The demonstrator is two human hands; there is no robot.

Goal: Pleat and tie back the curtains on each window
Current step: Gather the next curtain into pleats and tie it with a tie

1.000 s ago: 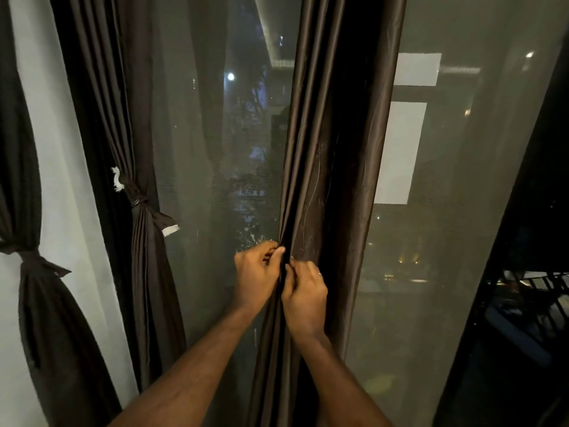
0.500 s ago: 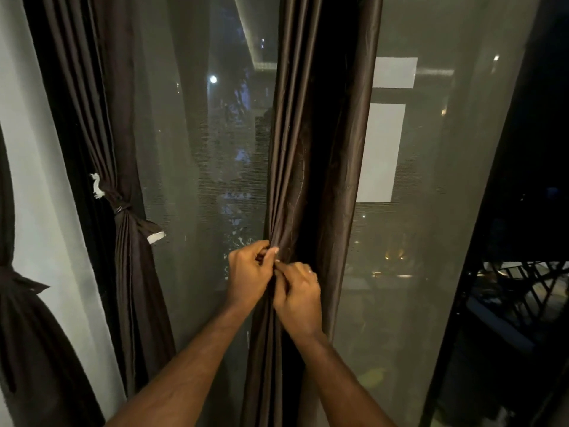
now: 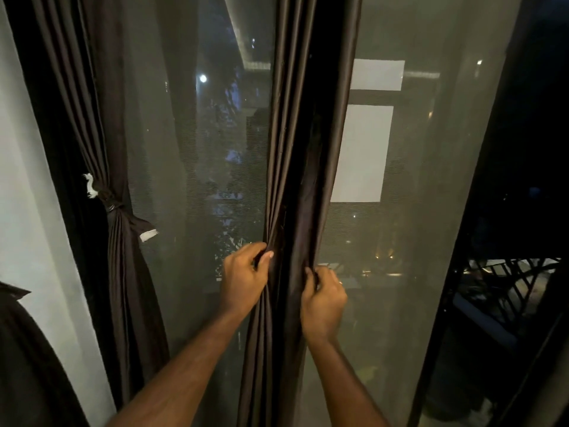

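A dark brown curtain [image 3: 295, 134] hangs loose down the middle of the window. My left hand [image 3: 243, 282] pinches the gathered folds at its left side, thumb on top. My right hand [image 3: 323, 300] grips the curtain's right edge, fingers curled into the cloth, a hand's width away from the left. To the left, a second brown curtain [image 3: 101, 124] hangs pleated and bound at mid height by a tie [image 3: 114, 204] with white ends. A third tied curtain [image 3: 27, 349] shows at the far left edge.
A sheer grey net [image 3: 415, 211] covers the glass behind the curtains. A white wall strip [image 3: 27, 195] stands at the left. A black window frame [image 3: 480, 211] runs down the right, with a dark railing [image 3: 508, 282] outside.
My right hand has moved rightward off the left hand, drawing the curtain's right edge out. The left hand keeps its pinch on the folds. The camera has shifted right.
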